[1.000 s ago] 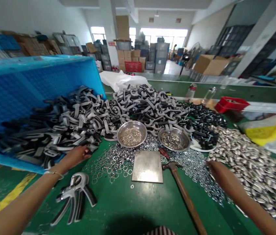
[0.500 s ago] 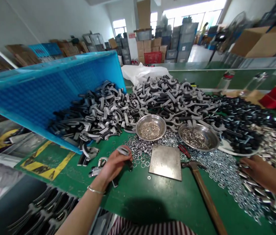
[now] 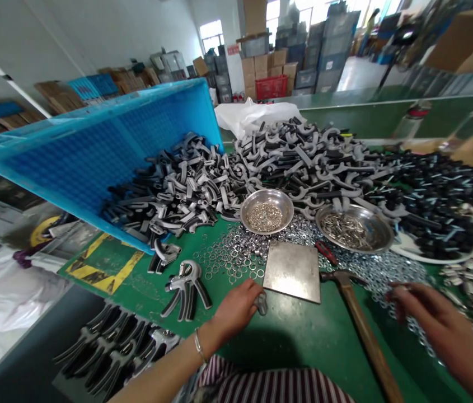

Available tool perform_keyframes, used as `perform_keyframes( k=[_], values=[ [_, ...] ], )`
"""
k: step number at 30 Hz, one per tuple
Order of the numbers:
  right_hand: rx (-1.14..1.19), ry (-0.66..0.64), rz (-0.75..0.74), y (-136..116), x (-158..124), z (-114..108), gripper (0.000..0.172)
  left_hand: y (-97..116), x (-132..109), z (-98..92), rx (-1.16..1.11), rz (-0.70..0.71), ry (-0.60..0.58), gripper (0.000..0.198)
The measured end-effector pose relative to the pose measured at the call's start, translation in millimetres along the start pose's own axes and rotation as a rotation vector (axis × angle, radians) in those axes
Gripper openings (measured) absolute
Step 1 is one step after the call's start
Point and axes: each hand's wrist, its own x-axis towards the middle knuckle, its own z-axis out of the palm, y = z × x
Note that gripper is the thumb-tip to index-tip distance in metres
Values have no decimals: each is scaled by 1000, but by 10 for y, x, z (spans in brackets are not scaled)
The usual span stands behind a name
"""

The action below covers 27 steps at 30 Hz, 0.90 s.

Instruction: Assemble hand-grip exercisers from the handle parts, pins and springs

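Note:
My left hand [image 3: 236, 309] rests just in front of the steel plate [image 3: 291, 272], its fingertips on a small grey metal part [image 3: 262, 304]. My right hand [image 3: 433, 319] is curled at the edge of the spread steel washers [image 3: 381, 274], pinching what looks like a washer. A spring hand grip [image 3: 186, 289] lies on the green mat left of my left hand. Along the plate's right side runs a wood-handled hammer [image 3: 364, 327], its head near a small red-handled tool [image 3: 326, 252].
A tipped blue crate [image 3: 93, 162] spills grey-black grip handles [image 3: 186, 190] across the bench. Steel bowls [image 3: 267, 211] hold small rings and metal sleeves. Black bolts and silver tubes lie right. Assembled grips [image 3: 114, 347] sit below the bench's front left edge. Stacked boxes fill the background.
My left hand has moved right, away from the hand grip, which now lies on the mat. The view has swung left and the scene sits further right.

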Motion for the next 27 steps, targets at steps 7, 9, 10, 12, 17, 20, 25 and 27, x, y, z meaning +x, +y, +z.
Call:
perform_keyframes(
  k=[7,9,10,12,17,20,25,27],
  values=[
    [253,-402,21,-518,-466,1141,36,-82,-117,-107,-66,-102,289,36],
    [381,-484,59,-548,-455,1256,37,-48,-113,-152,-48,-134,295,38],
    [454,-537,85,-568,-443,1293,38,-4,-96,-142,-22,-139,241,35],
    [576,-630,136,-620,-423,1344,37,115,-34,-60,60,-158,94,27],
    [744,-639,274,-675,-445,1413,36,295,92,178,150,-185,21,27],
    [802,-602,293,-633,-461,1428,36,263,42,158,-147,-178,129,20],
    [905,-585,288,-718,-485,1404,29,362,20,21,-883,-295,225,16],
    [944,-610,303,-800,-499,1380,28,455,68,4,-1076,-344,186,20]
  ],
)
